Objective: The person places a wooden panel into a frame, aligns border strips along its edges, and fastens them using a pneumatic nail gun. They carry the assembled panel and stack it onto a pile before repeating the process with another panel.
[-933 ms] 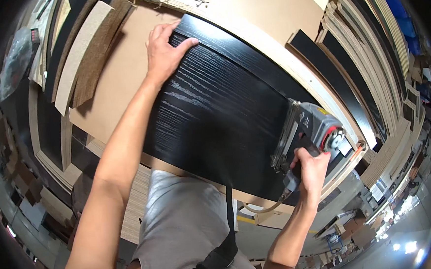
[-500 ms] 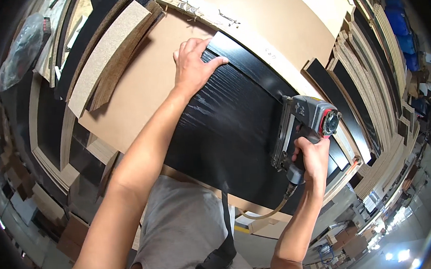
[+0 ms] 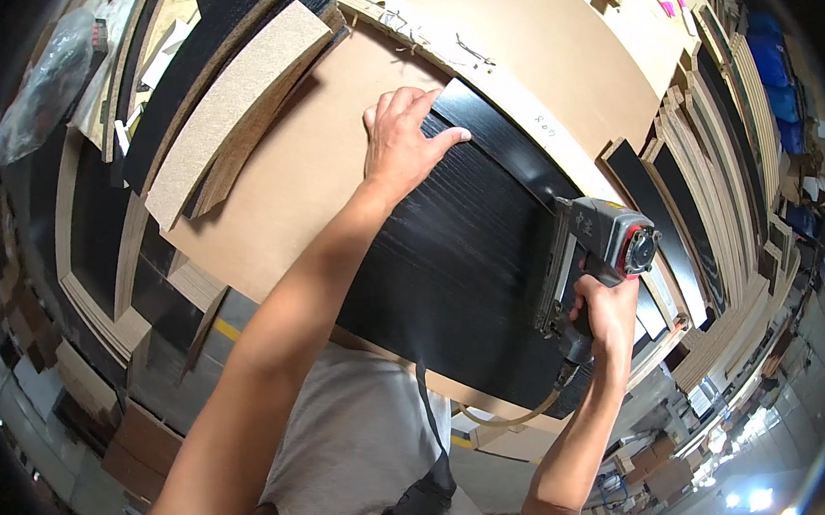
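Note:
A black wood-grain panel (image 3: pixel 451 265) lies on a brown fibreboard sheet (image 3: pixel 304 179) on the workbench. My left hand (image 3: pixel 403 140) rests flat on the panel's far left corner, fingers spread over its edge. My right hand (image 3: pixel 609 307) grips the handle of a grey pneumatic nail gun (image 3: pixel 596 246) with a red end cap. The gun stands over the panel's right part, nose near the surface. An air hose (image 3: pixel 507 417) hangs from the gun's handle.
Chipboard offcuts (image 3: pixel 233 108) and dark boards are stacked at the left. A pale wood strip (image 3: pixel 516 91) runs along the panel's far side. Black and pale panels (image 3: pixel 710 183) stand on edge at the right. A strap crosses my grey shirt (image 3: pixel 358 450).
The view has shifted, so panel and hands sit further right and lower in the picture. My left hand stays on the panel's corner; the nail gun stays over the right part.

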Action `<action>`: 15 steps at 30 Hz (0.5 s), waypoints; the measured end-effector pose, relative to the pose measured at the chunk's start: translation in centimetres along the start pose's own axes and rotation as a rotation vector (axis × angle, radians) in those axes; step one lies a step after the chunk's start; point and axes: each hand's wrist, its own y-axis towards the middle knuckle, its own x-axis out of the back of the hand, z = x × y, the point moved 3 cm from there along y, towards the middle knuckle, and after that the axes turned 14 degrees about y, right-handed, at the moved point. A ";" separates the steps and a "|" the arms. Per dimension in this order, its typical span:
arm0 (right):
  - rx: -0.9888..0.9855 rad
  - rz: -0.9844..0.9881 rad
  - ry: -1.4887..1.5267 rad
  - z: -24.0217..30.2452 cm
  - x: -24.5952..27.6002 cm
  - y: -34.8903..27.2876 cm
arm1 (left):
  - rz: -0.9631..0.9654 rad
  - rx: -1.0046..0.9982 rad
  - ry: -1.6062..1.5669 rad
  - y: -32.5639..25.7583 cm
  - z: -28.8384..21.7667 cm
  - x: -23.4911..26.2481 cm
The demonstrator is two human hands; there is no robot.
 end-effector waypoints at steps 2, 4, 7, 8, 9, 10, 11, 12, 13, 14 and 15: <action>0.003 0.024 0.016 0.2 -0.2 0.1 | -0.025 0.001 -0.006 0.0 0.0 0.3; 0.020 0.044 -0.002 0.3 -0.4 0.2 | -0.002 0.018 -0.023 -0.1 0.2 0.4; 0.063 0.115 0.020 1.4 -2.0 0.2 | -0.032 0.042 -0.070 0.1 0.3 0.3; 0.064 0.118 0.016 1.9 -2.7 0.3 | -0.013 0.050 -0.102 0.1 0.2 0.2; 0.074 0.124 -0.014 2.4 -3.5 0.6 | -0.023 0.048 -0.091 0.0 0.1 0.3; 0.088 0.133 -0.044 3.1 -4.4 1.0 | -0.028 0.053 -0.089 0.0 0.2 0.4; 0.113 0.159 -0.053 3.8 -5.3 1.3 | -0.032 0.050 -0.096 0.0 0.1 0.5; 0.130 0.186 -0.078 4.5 -6.0 1.4 | -0.035 0.047 -0.104 -0.1 0.1 0.5; 0.158 0.202 -0.076 5.2 -7.0 1.5 | -0.044 0.047 -0.102 -0.1 0.1 0.6; 0.186 0.218 -0.075 5.7 -7.8 1.6 | -0.038 0.052 -0.088 -0.2 0.2 0.5; 0.190 0.228 -0.079 6.0 -8.4 1.8 | -0.049 0.045 -0.082 -0.2 0.2 0.4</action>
